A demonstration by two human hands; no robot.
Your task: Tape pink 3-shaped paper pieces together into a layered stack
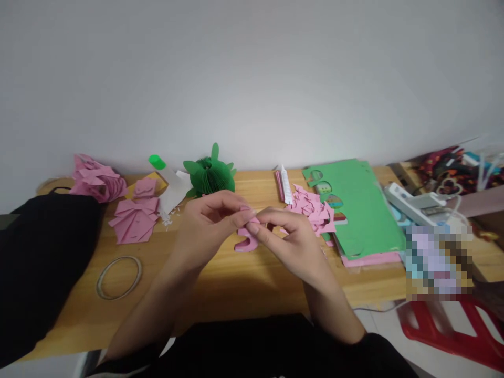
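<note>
My left hand (210, 223) and my right hand (289, 239) meet over the middle of the wooden table (220, 286). Both pinch the same small pink paper piece (248, 239), whose curved lower part hangs between the fingertips. The fingers of each hand are closed on it. A heap of pink paper scraps (313, 207) lies just right of my right hand. Behind my left hand stands a green folded paper ball with leaves (210, 176).
Folded pink paper shapes (134, 218) and a crumpled pink pile (96, 178) lie at the left, by a green-capped glue stick (163, 170). A clear tape ring (118, 277) lies front left. Green sheets (360, 207), a white glue gun (411, 202), a black cloth (39, 262) and a red stool (452, 331) surround them.
</note>
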